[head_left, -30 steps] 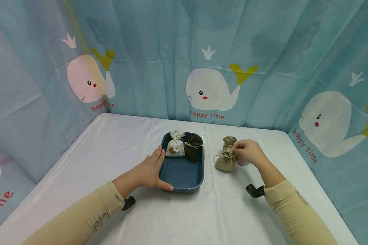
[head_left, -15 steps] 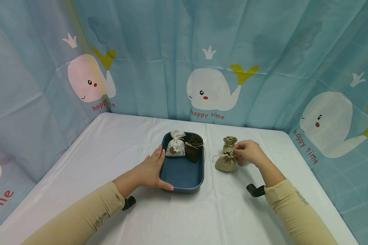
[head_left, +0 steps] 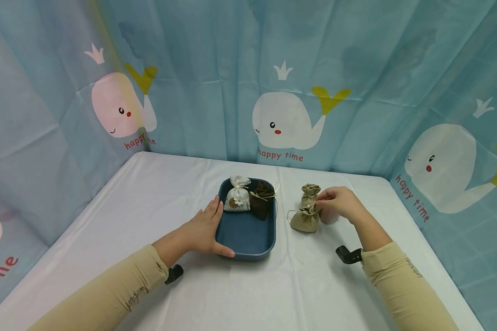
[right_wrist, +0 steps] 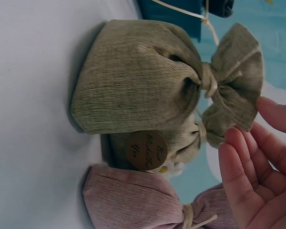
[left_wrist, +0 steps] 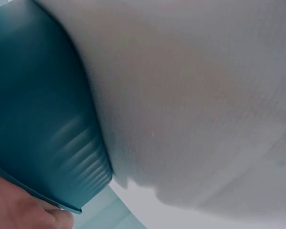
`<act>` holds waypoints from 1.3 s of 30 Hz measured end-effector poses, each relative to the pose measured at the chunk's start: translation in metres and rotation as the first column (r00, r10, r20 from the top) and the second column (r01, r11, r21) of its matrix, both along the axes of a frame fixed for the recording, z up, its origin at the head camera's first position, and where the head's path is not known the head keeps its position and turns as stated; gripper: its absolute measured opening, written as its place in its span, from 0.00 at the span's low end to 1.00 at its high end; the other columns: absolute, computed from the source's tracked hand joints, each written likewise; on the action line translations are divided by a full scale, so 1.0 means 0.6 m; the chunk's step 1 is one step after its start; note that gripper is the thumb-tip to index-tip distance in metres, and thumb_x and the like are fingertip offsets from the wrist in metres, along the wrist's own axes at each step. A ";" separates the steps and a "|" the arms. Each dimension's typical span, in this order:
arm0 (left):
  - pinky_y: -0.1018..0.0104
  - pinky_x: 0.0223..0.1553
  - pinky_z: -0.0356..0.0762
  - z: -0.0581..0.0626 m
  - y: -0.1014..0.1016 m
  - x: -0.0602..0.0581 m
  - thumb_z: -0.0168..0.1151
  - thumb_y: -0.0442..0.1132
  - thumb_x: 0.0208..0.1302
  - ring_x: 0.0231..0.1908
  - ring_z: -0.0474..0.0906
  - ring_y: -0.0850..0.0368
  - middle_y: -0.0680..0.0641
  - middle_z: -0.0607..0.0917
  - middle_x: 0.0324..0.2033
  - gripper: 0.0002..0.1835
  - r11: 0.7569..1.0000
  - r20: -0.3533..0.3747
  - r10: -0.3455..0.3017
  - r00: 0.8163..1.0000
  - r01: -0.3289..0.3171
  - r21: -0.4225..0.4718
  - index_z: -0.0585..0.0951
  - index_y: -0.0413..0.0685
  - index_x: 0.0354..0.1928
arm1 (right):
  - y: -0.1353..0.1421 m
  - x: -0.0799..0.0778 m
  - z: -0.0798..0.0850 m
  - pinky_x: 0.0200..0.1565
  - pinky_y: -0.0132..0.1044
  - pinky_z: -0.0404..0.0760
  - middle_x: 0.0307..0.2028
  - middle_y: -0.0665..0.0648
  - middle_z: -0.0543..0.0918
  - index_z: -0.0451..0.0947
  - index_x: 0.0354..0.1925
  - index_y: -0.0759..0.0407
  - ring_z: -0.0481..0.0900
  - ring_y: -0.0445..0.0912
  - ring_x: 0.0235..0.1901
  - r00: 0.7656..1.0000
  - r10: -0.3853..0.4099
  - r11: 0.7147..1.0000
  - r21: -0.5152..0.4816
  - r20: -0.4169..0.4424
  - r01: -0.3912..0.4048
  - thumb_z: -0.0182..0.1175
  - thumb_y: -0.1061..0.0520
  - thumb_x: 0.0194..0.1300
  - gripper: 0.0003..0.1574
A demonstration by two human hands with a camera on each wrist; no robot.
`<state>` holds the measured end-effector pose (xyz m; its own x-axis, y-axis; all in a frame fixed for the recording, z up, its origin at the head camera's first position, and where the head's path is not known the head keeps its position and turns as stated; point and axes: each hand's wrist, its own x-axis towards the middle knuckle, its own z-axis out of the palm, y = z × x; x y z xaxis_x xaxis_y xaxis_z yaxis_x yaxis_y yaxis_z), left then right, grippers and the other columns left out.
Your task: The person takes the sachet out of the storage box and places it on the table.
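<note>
My left hand (head_left: 203,230) lies along the left side of a blue rectangular bin (head_left: 245,236), fingers spread on its rim and thumb at the near corner. In the left wrist view, part of that hand (left_wrist: 26,207) shows at the bin's edge. My right hand (head_left: 337,202) pinches the ruffled top of a tan drawstring pouch (right_wrist: 138,78) between thumb and forefinger. That pouch stands on the table right of the bin. Close behind it is a second tan pouch (head_left: 310,191) with a round tag, and a pink pouch (right_wrist: 133,198) stands beside them, partly hidden by the hand.
A white drawstring pouch (head_left: 237,200) with a daisy and a dark brown pouch (head_left: 262,202) rest in the far end of the bin. White cloth (head_left: 248,294) covers the table. A blue whale-print curtain (head_left: 199,115) hangs behind it.
My right wrist and forearm have shifted slightly to the right while the fingertips stay at the pouch's top. The left hand and the bin have kept still.
</note>
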<state>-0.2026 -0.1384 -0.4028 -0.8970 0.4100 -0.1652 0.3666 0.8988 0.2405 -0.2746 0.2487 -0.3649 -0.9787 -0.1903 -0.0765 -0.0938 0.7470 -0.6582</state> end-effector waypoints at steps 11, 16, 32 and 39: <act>0.45 0.65 0.45 0.004 0.001 0.001 0.52 0.84 0.26 0.69 0.32 0.48 0.41 0.32 0.70 0.76 1.000 0.004 0.002 1.000 -0.002 0.004 0.39 0.40 0.71 | 0.001 0.001 0.013 0.31 0.43 0.74 0.31 0.60 0.83 0.80 0.41 0.62 0.79 0.59 0.35 1.000 0.003 0.998 -0.057 0.027 -0.001 0.61 0.52 0.60 0.16; 0.45 0.64 0.45 0.004 0.001 0.002 0.53 0.84 0.26 0.69 0.32 0.48 0.41 0.32 0.70 0.76 1.000 0.005 0.004 1.000 -0.004 0.010 0.39 0.40 0.71 | -0.002 0.002 0.024 0.37 0.47 0.75 0.35 0.56 0.82 0.80 0.42 0.61 0.78 0.55 0.37 1.000 0.002 0.999 -0.033 0.000 -0.002 0.60 0.51 0.61 0.17; 0.46 0.65 0.44 -0.001 0.000 -0.001 0.52 0.84 0.25 0.69 0.31 0.49 0.41 0.31 0.70 0.76 1.000 0.004 0.007 1.000 -0.007 0.000 0.38 0.41 0.71 | -0.041 -0.007 0.058 0.38 0.39 0.75 0.40 0.60 0.82 0.80 0.44 0.61 0.77 0.49 0.38 0.998 0.047 0.998 -0.031 -0.049 -0.048 0.60 0.51 0.61 0.17; 0.46 0.65 0.43 0.001 0.001 0.001 0.52 0.84 0.26 0.69 0.31 0.49 0.42 0.31 0.70 0.76 1.000 0.017 0.007 1.000 -0.007 0.000 0.37 0.41 0.70 | -0.070 -0.014 0.065 0.42 0.43 0.76 0.38 0.58 0.83 0.81 0.41 0.60 0.79 0.50 0.40 0.991 0.084 0.996 -0.018 -0.103 -0.086 0.60 0.55 0.61 0.13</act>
